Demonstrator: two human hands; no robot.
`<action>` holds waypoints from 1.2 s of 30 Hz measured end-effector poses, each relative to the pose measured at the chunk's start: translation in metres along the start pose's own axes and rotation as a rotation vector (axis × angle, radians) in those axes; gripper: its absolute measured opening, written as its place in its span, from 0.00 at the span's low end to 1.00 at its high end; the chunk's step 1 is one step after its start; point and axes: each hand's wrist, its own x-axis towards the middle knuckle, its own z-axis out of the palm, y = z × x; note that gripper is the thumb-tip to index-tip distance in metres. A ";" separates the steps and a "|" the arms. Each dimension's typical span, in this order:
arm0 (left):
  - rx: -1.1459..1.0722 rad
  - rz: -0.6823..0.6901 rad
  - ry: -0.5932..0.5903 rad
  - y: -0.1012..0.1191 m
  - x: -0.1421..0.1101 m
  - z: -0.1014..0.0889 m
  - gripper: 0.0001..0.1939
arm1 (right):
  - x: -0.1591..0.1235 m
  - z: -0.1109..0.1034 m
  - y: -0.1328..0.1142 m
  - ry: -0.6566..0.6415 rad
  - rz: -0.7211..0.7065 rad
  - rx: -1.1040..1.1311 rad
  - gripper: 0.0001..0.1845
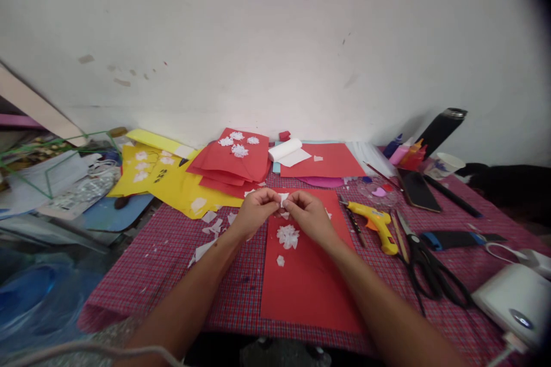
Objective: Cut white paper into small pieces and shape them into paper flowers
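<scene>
Checked tablecloth (pixel 159 269), scuffed wall (pixel 275 40), white paper (pixel 283 199) between fingers (pixel 267 196)

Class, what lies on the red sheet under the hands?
On the red sheet: a ruffled white flower, a smaller white piece and white scraps. What the left hand and right hand cover cannot be seen.

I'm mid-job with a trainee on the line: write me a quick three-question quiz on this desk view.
1. Multiple choice: what do the left hand and right hand pinch between them? A) a phone B) a small white piece C) a brush
2. True or false: the yellow glue gun lies right of the red sheet beneath the hands.
3. Count: how many white ruffled clusters sit on the red paper stack behind?

Key: 1. B; 2. True; 3. Four
</scene>
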 end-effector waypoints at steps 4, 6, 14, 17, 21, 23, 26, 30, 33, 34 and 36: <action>-0.048 -0.027 -0.031 0.002 -0.001 -0.001 0.06 | 0.000 0.000 -0.001 0.011 0.002 0.004 0.11; -0.060 -0.030 -0.044 0.003 -0.002 -0.001 0.07 | 0.000 0.000 -0.001 0.020 0.000 0.005 0.11; -0.028 -0.018 -0.046 0.007 -0.003 0.001 0.09 | 0.000 -0.001 -0.006 0.041 -0.022 -0.025 0.11; -0.031 -0.029 -0.038 0.006 -0.003 0.002 0.09 | 0.000 -0.001 -0.004 0.038 -0.013 -0.028 0.12; -0.044 -0.049 -0.022 0.004 -0.002 0.001 0.09 | -0.001 0.000 -0.002 0.036 -0.012 -0.030 0.12; -0.044 -0.052 -0.018 0.004 -0.002 0.000 0.09 | -0.001 -0.001 -0.002 0.035 -0.018 -0.037 0.12; -0.042 -0.050 -0.024 0.003 -0.003 -0.001 0.10 | -0.001 -0.001 -0.003 0.035 -0.014 -0.030 0.12; -0.036 -0.060 -0.030 0.003 -0.003 -0.002 0.09 | 0.000 -0.001 -0.002 0.041 -0.006 -0.016 0.12; -0.031 -0.060 -0.028 0.003 -0.002 -0.002 0.09 | 0.001 -0.001 0.000 0.029 0.005 -0.006 0.12; -0.030 -0.060 -0.026 0.004 -0.002 -0.002 0.09 | 0.001 -0.001 0.000 0.025 0.010 -0.002 0.13; -0.028 -0.060 -0.017 0.004 -0.002 -0.001 0.09 | 0.001 -0.001 0.000 0.020 0.020 0.007 0.13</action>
